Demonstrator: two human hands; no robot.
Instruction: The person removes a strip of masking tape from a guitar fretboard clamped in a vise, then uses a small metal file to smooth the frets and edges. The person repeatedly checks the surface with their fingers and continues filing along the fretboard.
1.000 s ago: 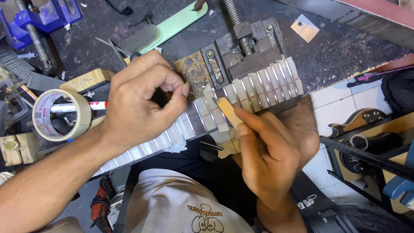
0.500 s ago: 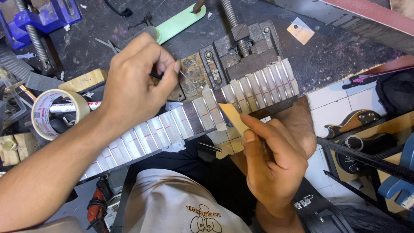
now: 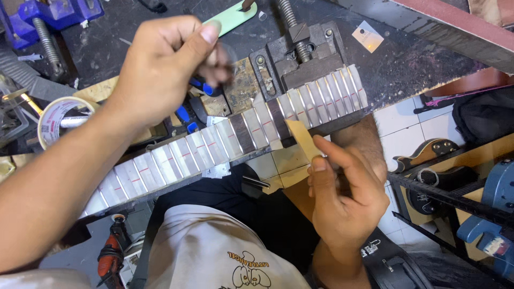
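1. Nearest you, your right hand [image 3: 342, 200] pinches a thin tan strip [image 3: 303, 139], fingers together on its lower end. The strip's tip rests against the near edge of the guitar neck [image 3: 230, 140], beside a dark bare slot between the taped sections.

2. The neck lies slantwise across the front of the tabletop [image 3: 407, 64], its fretboard masked with pale tape [image 3: 176, 155] marked in red. Its far end sits under the grey vise [image 3: 300, 59]. Part of its length overhangs your lap.

3. By my reading, you are working on the frets one slot at a time, and this slot is the one in hand. The next move calls for a steady, flat stroke of the strip along the exposed slot, kept off the tape on either side.

4. Your left hand [image 3: 160, 67] is lifted above the neck, fingers curled together on something small and blurred; I cannot tell what it is. Blue-handled tools [image 3: 187, 112] lie just beneath it.

5. Mind the edges: the neck's near edge hangs over open space, and the vise jaw stands close on the right. To the left you have free length of neck for sliding your hand.

6. Further off, a tape roll [image 3: 59, 120] sits at the left, a pale green strip [image 3: 235, 13] lies beyond your left hand, and a blue vise [image 3: 48, 16] stands in the far corner.
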